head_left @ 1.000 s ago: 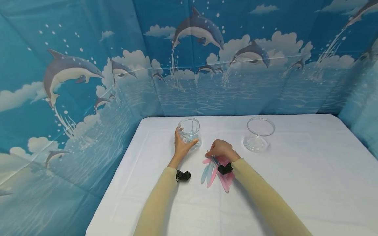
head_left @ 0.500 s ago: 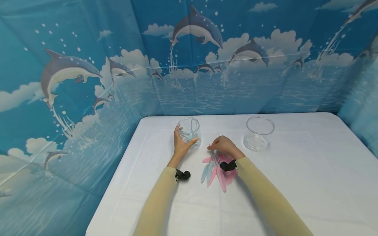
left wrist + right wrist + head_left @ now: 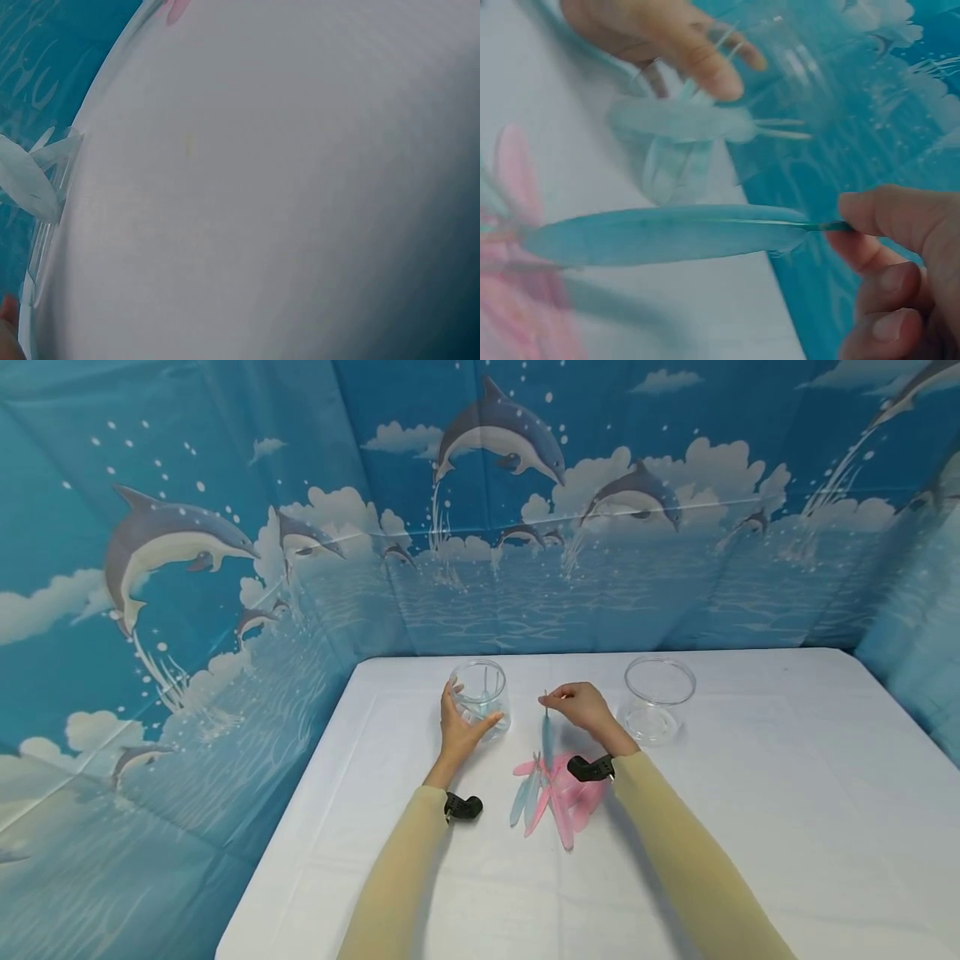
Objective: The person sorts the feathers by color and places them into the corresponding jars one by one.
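Observation:
With thumb and fingers spread round it, my left hand (image 3: pixel 459 727) holds a clear glass jar (image 3: pixel 501 700) standing on the table. Pale blue feathers (image 3: pixel 682 120) are inside the jar, quills up. My right hand (image 3: pixel 588 706) pinches the quill of a blue feather (image 3: pixel 667 234), which hangs tip down in the head view, right of the jar. Below it lies a pile of pink feathers (image 3: pixel 581 797) with some light blue feathers (image 3: pixel 531 797) at its left. Only a fingertip of the left hand and the jar's edge show in the left wrist view.
A second clear glass jar (image 3: pixel 651 727) stands to the right, beyond the right hand. White cloth covers the table (image 3: pixel 787 793). A blue dolphin-print curtain (image 3: pixel 480 602) hangs behind the table and along its left side.
My right hand has risen from the pile and moved slightly right and away, drawing one blue feather up by its quill. The left hand stays on the jar.

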The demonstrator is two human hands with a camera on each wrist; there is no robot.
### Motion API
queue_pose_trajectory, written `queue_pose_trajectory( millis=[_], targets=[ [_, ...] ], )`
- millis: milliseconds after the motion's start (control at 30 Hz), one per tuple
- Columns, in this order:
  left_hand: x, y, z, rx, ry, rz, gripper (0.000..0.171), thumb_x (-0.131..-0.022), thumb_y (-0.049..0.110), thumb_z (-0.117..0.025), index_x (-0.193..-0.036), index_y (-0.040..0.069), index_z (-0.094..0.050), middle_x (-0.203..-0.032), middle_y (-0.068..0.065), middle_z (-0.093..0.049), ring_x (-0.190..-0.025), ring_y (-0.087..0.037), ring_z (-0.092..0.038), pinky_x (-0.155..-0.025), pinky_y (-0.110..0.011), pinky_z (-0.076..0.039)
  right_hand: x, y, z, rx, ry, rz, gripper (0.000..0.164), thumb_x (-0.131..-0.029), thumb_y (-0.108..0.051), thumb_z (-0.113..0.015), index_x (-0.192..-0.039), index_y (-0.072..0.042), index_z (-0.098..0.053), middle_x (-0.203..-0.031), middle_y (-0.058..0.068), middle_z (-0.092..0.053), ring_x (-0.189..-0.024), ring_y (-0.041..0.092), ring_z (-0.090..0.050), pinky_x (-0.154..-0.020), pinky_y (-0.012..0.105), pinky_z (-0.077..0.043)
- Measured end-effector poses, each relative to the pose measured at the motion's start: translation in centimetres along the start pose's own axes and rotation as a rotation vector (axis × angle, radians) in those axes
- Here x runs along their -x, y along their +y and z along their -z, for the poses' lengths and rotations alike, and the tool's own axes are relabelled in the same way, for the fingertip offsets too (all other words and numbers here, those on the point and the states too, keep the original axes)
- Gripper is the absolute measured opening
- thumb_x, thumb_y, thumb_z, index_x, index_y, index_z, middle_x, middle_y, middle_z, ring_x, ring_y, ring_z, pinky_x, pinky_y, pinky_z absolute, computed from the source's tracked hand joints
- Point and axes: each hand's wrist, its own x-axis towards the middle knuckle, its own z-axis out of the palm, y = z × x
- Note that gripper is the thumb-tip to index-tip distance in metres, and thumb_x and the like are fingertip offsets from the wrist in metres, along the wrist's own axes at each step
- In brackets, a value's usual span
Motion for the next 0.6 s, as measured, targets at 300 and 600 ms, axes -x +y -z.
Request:
queue_pose_trajectory(
  millis=[300,600],
  targets=[
    [0.0,-0.1,0.3,-0.012,0.005,-0.012,0.106,-0.072,0.029,-0.084,-0.151,0.021,-0.013,-0.143,-0.008,-0.032,-0.131,-0.027,-0.031,-0.104,-0.048,-0.027,0.1,-4.1,0.7,-0.358,0.253,0.084,0.047,-0.088,-0.046,-0.065,-0.109,-0.004,-0.066,-0.094,0.007,-0.059,-0.073,0.019,-0.045,-0.064,0.034,-0.037],
    [0.1,-0.6,-0.3,-0.011,0.028,0.003,0.105,-0.071,0.030,-0.085,-0.150,0.020,-0.015,-0.142,-0.008,-0.034,-0.131,-0.027,-0.032,-0.104,-0.048,-0.027,-0.9,-6.3,-1.6,-0.522,0.441,0.327,0.038,-0.090,-0.037,-0.065,-0.103,-0.001,-0.068,-0.057,-0.002,-0.036,-0.047,0.011,-0.028,-0.048,0.028,-0.027]
  ],
)
